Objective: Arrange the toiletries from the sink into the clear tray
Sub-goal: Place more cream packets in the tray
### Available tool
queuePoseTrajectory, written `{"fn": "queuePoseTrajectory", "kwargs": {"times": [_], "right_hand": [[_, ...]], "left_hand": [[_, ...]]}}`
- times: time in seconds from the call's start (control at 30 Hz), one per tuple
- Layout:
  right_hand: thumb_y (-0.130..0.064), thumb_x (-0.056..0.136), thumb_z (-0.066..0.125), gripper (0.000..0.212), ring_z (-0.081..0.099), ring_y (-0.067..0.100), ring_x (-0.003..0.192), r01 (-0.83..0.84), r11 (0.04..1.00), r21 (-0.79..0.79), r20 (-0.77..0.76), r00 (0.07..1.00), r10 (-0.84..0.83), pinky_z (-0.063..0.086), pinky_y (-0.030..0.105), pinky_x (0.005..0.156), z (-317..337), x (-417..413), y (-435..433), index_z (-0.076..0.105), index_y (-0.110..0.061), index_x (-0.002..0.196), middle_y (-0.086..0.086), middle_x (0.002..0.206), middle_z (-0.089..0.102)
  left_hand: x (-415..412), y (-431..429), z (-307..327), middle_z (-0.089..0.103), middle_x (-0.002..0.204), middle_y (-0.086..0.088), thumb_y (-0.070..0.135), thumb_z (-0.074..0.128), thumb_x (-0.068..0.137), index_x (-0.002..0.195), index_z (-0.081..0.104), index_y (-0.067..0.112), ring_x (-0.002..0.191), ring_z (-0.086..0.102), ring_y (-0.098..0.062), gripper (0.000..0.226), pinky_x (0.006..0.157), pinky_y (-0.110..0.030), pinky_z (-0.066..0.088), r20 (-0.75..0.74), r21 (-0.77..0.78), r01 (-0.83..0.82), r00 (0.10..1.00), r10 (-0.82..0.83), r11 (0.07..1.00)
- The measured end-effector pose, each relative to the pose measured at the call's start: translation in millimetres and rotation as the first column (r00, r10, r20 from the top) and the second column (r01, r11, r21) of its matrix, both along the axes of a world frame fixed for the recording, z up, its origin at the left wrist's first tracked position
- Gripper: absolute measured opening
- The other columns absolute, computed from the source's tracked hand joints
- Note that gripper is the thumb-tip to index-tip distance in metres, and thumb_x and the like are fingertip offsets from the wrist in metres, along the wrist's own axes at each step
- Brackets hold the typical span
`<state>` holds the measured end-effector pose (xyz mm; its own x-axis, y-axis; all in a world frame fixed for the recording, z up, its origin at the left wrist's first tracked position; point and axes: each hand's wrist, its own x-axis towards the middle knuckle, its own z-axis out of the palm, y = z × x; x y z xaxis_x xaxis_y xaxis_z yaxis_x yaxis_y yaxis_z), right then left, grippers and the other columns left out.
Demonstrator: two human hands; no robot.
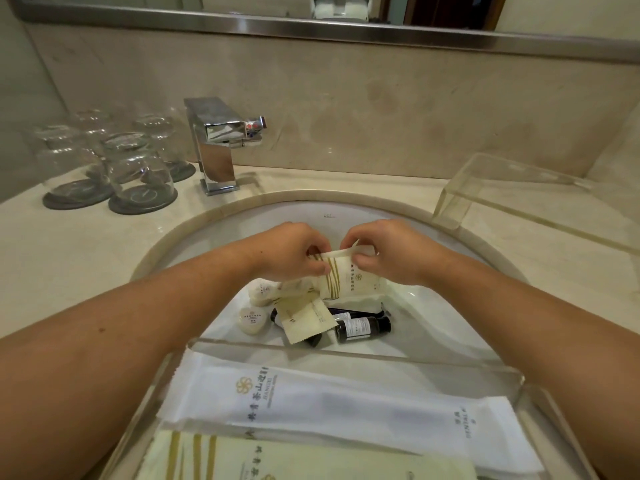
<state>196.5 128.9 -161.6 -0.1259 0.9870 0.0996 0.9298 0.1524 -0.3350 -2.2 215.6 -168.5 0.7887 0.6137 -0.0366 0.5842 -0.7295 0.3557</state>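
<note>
Both hands met over the sink (pixel 214 237), the left hand (pixel 294 251) and right hand (pixel 391 252) each pinching the top edge of one cream sachet (pixel 349 282) between thumb and fingers. Below that shared grip, dark bottles (pixel 360 329), a round soap (pixel 254 320) and another packet (pixel 304 315) lay in the basin. Nearer, the clear tray (pixel 519 382) held a long white packet (pixel 346 407) and a striped one (pixel 277 459).

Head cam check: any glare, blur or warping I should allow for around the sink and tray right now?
Head view: wide-angle bends the mirror frame; clear tray edges nearly vanish; upturned glasses soft; glare on the faucet; both hands and sachet sharp.
</note>
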Motion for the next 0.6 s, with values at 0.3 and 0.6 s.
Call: {"fn": "queuePoseTrajectory", "kwargs": {"times": [0.3, 0.6], "right_hand": [[-0.027, 0.095, 0.069, 0.019, 0.058, -0.004, 0.078, 0.066, 0.974, 0.217, -0.202, 0.979, -0.022, 0.045, 0.015, 0.068, 19, -6, -22, 0.073, -0.034, 0.112, -0.019, 0.086, 0.064], [-0.026, 0.091, 0.075, 0.012, 0.074, 0.003, 0.084, 0.083, 0.946, 0.315, -0.411, 0.91, 0.057, 0.062, 0.033, 0.079, 59, -29, -68, 0.08, -0.025, 0.102, -0.009, 0.089, 0.079]], "left_hand": [[-28, -16, 25, 0.075, 0.095, 0.005, 0.033, 0.077, 0.09, 0.106, 0.075, 0.03, 0.085, 0.068, -0.009, 0.017, 0.075, -0.026, 0.056, 0.388, -0.128, -0.148, 0.903, 0.187, 0.981], [-65, -87, 66, 0.074, 0.085, 0.007, 0.024, 0.077, 0.09, 0.119, 0.071, 0.03, 0.083, 0.071, -0.002, 0.031, 0.077, -0.018, 0.056, 0.615, -0.208, -0.146, 0.75, 0.245, 0.967]]}}
